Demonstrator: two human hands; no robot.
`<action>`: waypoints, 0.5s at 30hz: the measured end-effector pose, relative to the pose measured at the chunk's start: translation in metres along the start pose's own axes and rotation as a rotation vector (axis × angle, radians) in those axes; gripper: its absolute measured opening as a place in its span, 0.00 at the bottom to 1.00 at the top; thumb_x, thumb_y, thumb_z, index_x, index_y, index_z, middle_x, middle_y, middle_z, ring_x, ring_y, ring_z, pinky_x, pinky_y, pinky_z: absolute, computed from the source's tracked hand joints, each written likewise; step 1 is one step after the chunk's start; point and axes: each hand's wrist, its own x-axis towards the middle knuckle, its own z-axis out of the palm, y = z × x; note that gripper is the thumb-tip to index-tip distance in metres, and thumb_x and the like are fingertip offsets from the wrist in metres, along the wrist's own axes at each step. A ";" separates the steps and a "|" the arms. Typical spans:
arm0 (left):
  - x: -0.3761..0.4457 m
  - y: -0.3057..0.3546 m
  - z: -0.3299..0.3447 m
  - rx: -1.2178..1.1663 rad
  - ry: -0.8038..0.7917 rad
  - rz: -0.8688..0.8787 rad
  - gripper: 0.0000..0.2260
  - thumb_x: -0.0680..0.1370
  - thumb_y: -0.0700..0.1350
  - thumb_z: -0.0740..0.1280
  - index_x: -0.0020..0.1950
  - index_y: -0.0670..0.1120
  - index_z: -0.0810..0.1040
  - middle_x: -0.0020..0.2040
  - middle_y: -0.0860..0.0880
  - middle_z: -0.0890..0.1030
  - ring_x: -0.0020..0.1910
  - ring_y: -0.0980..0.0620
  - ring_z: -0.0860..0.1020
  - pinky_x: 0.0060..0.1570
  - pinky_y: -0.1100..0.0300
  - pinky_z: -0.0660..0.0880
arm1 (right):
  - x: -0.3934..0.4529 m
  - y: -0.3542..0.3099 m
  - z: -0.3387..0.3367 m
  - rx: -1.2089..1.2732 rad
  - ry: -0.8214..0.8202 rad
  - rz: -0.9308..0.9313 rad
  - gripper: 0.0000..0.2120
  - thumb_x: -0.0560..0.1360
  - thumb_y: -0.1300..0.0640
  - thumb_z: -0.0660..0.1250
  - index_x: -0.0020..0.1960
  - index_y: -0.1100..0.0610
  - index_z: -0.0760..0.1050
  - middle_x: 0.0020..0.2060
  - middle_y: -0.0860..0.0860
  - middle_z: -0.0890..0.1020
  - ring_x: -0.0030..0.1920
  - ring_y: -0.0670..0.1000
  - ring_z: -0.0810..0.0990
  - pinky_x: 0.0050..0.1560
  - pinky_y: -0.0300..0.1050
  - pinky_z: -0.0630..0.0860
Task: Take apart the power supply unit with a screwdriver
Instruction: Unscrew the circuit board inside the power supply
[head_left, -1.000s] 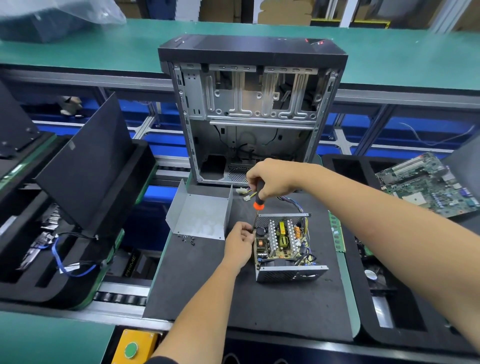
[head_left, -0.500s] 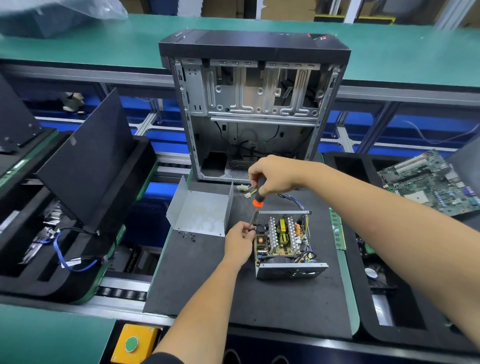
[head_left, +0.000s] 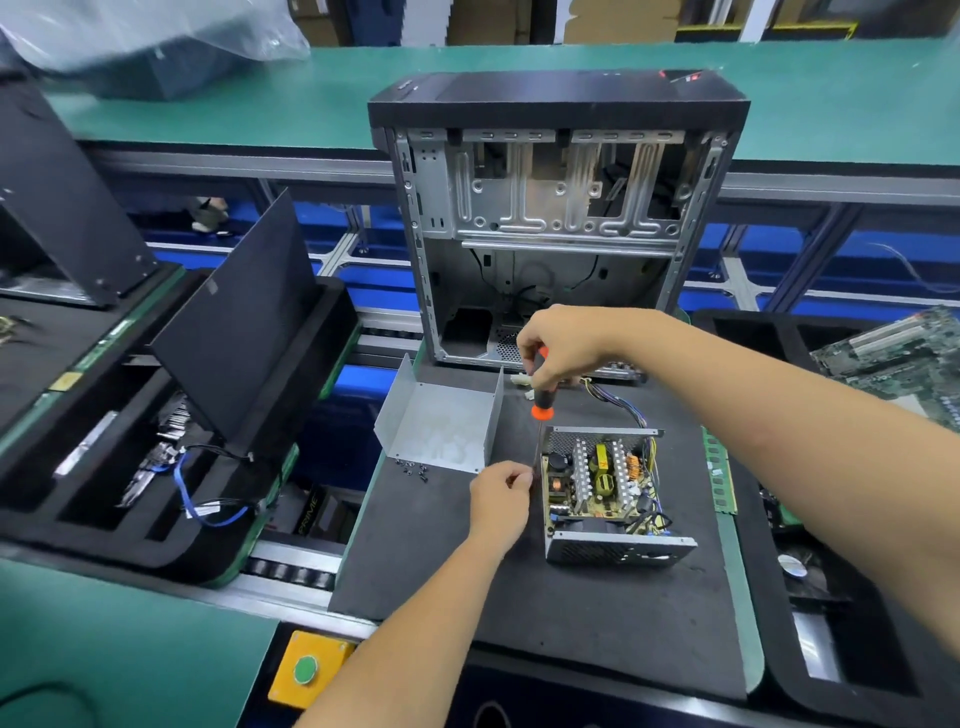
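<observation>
The opened power supply unit (head_left: 605, 493) sits on the black foam mat (head_left: 571, 623), its circuit board, heat sinks and wires exposed. My right hand (head_left: 563, 345) grips the black and orange handle of a screwdriver (head_left: 541, 402), held upright with the shaft pointing down to the unit's left side. My left hand (head_left: 501, 496) is just left of the unit, fingers curled at the shaft's tip; what they pinch is hidden. The removed grey metal cover (head_left: 441, 423) stands left of the unit, with several small black screws (head_left: 413, 469) by it.
An empty computer case (head_left: 558, 218) stands upright behind the mat. A RAM stick (head_left: 719, 478) lies along the mat's right edge. Black foam trays with cables (head_left: 202, 499) are at left, a motherboard (head_left: 904, 358) at right. A yellow box with a green button (head_left: 306, 670) is near the front.
The screwdriver has lifted off the board and shifted left, its tip now at my left hand's fingers beside the unit. The camera view has tilted a little.
</observation>
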 end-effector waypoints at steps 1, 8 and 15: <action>-0.001 0.001 -0.006 0.015 -0.001 0.024 0.08 0.78 0.40 0.64 0.46 0.50 0.82 0.44 0.51 0.82 0.45 0.52 0.79 0.50 0.59 0.77 | 0.003 -0.005 -0.001 -0.004 -0.023 -0.001 0.07 0.70 0.55 0.73 0.40 0.55 0.76 0.36 0.50 0.83 0.30 0.49 0.83 0.29 0.38 0.73; -0.013 0.002 -0.066 -0.002 0.083 0.154 0.11 0.76 0.39 0.63 0.43 0.57 0.76 0.36 0.52 0.80 0.35 0.56 0.79 0.40 0.63 0.78 | 0.019 -0.032 -0.029 0.058 -0.051 0.036 0.08 0.73 0.59 0.66 0.38 0.58 0.70 0.28 0.55 0.81 0.22 0.53 0.79 0.21 0.37 0.69; 0.002 -0.016 -0.120 0.403 0.228 0.156 0.04 0.75 0.37 0.67 0.41 0.45 0.77 0.39 0.55 0.75 0.39 0.54 0.75 0.40 0.65 0.69 | 0.025 -0.041 -0.029 0.296 -0.002 -0.016 0.05 0.74 0.64 0.60 0.40 0.59 0.68 0.34 0.62 0.81 0.22 0.53 0.73 0.22 0.38 0.68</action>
